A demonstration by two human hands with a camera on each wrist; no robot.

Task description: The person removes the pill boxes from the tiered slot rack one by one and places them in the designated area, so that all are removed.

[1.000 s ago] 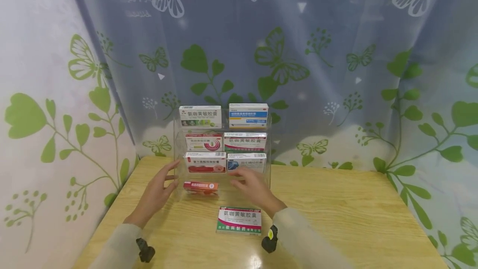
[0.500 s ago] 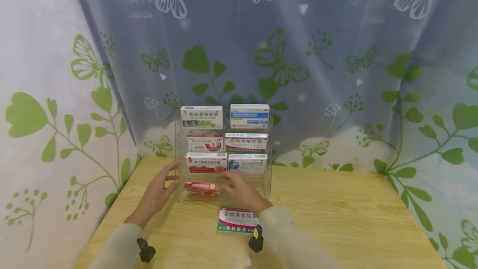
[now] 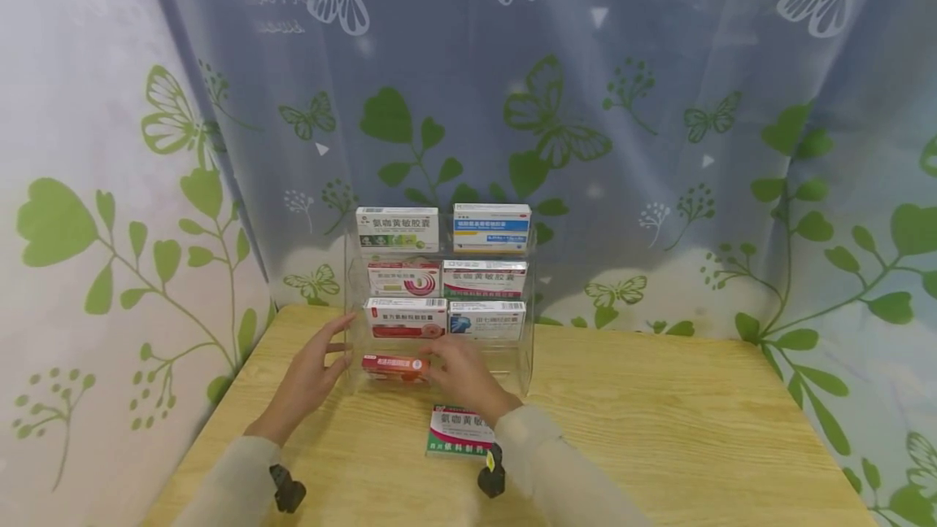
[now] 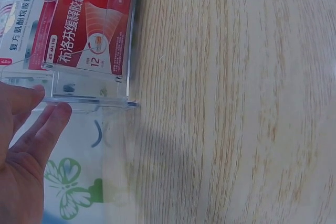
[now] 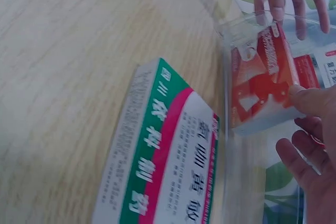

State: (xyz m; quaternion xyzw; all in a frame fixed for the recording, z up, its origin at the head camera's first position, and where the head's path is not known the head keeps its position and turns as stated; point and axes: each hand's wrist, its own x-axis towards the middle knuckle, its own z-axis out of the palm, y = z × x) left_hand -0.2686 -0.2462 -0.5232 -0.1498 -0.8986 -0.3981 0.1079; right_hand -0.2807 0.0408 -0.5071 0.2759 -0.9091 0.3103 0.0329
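A clear tiered display rack [image 3: 529,364] holds medicine boxes in its rows. My left hand [image 3: 311,376] is at the rack's left side; in the left wrist view its thumb and fingers pinch the clear side panel. In the bottom row, on the left, sits a red-orange capsule box [image 3: 391,366]. My right hand [image 3: 464,372] is at that box's right end. The right wrist view has the thumb [image 5: 310,100] touching the box, while the other fingers curve loosely beside it. On the table before the rack lies a white, green and magenta medicine box [image 3: 457,432], partly covered by my right forearm.
Above the red-orange box, the rack's upper rows hold several boxes, among them a white-and-blue box [image 3: 490,230] at top right. The wooden table [image 3: 659,421] extends to both sides. A patterned curtain [image 3: 622,210] hangs behind it.
My right hand has moved left and slightly down, from before the lower right box to the right end of the red-orange box. My left hand stays at the rack's side.
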